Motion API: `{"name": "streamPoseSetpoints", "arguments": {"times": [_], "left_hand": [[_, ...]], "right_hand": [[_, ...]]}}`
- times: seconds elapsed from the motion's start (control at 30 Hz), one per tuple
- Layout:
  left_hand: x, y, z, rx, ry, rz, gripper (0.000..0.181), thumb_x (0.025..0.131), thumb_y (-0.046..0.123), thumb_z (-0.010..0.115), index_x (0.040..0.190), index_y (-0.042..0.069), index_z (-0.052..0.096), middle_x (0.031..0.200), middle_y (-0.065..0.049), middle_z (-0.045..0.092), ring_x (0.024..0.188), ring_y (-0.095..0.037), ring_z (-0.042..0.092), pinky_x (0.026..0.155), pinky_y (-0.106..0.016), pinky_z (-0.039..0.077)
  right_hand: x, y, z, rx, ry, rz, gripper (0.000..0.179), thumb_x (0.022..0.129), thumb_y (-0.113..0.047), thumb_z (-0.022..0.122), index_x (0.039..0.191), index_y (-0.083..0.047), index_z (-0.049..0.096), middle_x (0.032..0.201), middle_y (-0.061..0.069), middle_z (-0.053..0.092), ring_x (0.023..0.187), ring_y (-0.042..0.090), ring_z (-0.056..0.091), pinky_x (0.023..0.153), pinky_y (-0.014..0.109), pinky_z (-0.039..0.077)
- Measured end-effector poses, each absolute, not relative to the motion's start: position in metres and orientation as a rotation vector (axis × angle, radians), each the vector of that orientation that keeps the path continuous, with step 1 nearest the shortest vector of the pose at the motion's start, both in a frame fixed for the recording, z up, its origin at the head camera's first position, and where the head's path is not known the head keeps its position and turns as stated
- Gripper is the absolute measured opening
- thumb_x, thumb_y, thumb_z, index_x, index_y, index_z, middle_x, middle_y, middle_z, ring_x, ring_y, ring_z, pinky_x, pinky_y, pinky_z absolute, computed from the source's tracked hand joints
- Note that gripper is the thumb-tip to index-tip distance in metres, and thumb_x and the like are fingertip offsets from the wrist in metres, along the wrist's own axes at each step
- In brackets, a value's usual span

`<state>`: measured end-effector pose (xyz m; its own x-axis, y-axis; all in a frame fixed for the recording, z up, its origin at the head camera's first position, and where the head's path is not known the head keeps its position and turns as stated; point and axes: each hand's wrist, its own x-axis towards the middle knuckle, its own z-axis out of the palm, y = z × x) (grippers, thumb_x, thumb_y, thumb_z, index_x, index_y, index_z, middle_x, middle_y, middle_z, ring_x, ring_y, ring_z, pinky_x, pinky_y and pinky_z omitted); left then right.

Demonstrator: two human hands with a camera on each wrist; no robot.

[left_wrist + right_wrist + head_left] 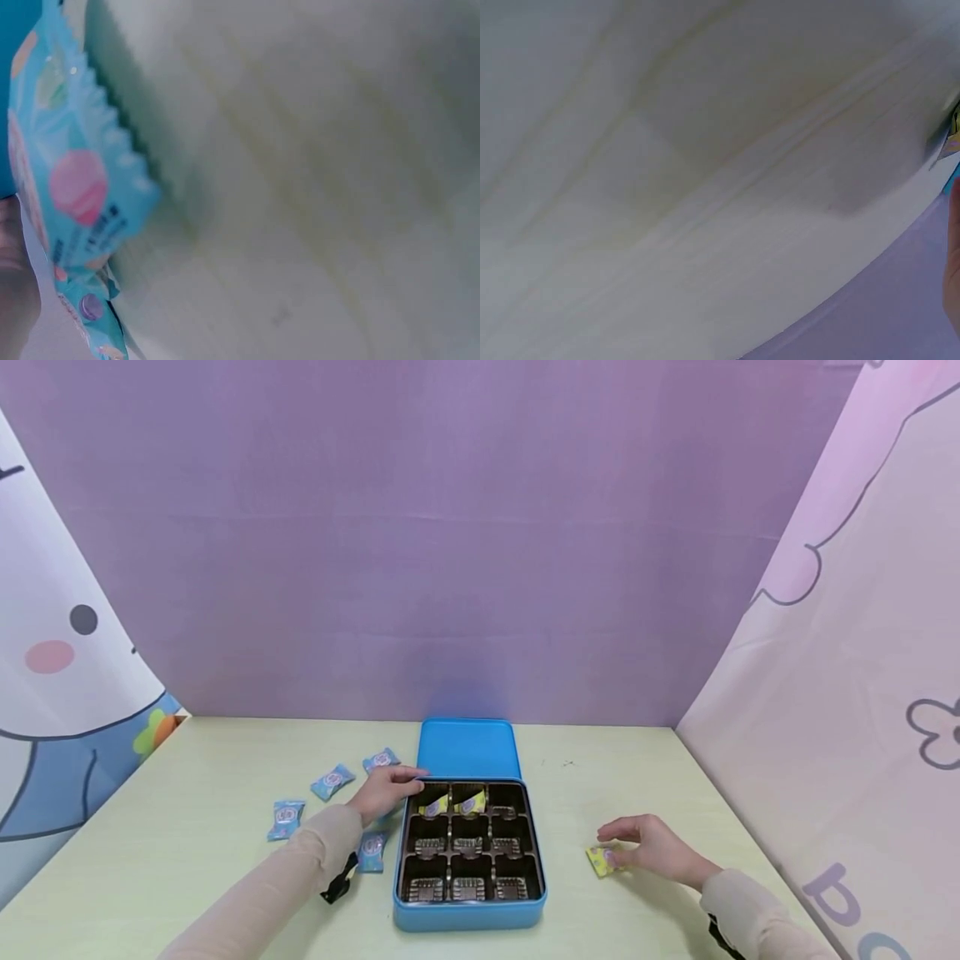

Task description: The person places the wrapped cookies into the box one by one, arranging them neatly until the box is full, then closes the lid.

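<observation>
A blue tin (pixel 468 914) holds a brown tray with several compartments, and its lid (pixel 467 747) lies open behind it. Two yellow candies (pixel 472 802) sit in the back row. My left hand (pixel 390 789) lies palm down at the tin's back left corner, with fairly straight fingers touching the rim. A blue candy (pixel 67 180) lies just under that hand. To the right of the tin, my right hand (pixel 647 847) curls its fingers onto a yellow candy (pixel 602 860) on the table.
Several blue candies lie left of the tin: one (pixel 332 781), another (pixel 286 819), and one by my left sleeve (pixel 372 850). The pale green table (pixel 187 860) is walled by a purple backdrop and printed curtains on both sides.
</observation>
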<state>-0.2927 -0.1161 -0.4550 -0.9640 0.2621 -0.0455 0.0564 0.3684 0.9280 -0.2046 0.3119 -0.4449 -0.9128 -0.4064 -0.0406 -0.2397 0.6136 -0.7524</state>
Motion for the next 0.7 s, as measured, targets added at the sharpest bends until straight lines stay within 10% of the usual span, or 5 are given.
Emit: {"name": "streamPoseSetpoints", "arguments": {"times": [0.7], "left_hand": [[-0.2921,-0.1165,-0.455,0.29,2.445,1.647,0.027,0.09,0.016,0.058,0.115,0.009,0.065,0.126,-0.014,0.055,0.117,-0.034,0.05,0.094,-0.045,0.046]], "right_hand": [[-0.2086,0.3061,-0.4505,-0.567,2.72,-0.996,0.039,0.067,-0.014,0.079,0.105,-0.007,0.068,0.108,0.008,0.067,0.095,0.017,0.062,0.086,0.032,0.052]]}}
